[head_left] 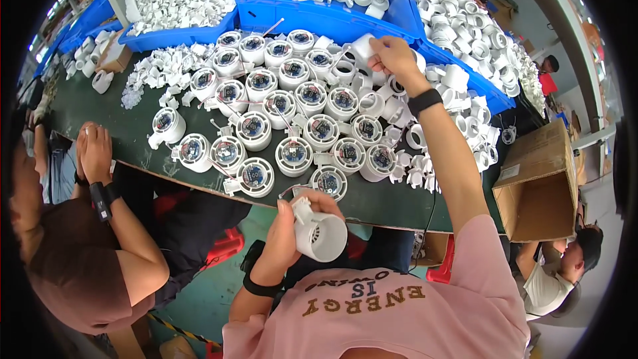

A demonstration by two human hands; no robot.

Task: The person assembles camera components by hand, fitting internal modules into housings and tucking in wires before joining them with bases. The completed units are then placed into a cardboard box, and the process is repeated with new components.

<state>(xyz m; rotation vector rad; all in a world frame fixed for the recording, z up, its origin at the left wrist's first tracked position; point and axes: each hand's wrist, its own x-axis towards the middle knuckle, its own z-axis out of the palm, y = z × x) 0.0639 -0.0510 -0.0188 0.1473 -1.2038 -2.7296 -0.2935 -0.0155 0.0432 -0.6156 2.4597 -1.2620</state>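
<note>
My left hand is closed around a white plastic fan housing, held near the table's front edge. Its round open end faces me, and slots show on its inner floor. Out to the far right, my right hand has its fingers bent around a white plastic ring-shaped part by the blue bins. Between my hands stand several round white units with circuit boards showing in their tops, some with thin wires. A heap of loose white housings lies under my right forearm.
Blue bins of white parts line the back of the dark green table. Small white clips lie at the left. A cardboard box lies at the right end. A person sits close on my left.
</note>
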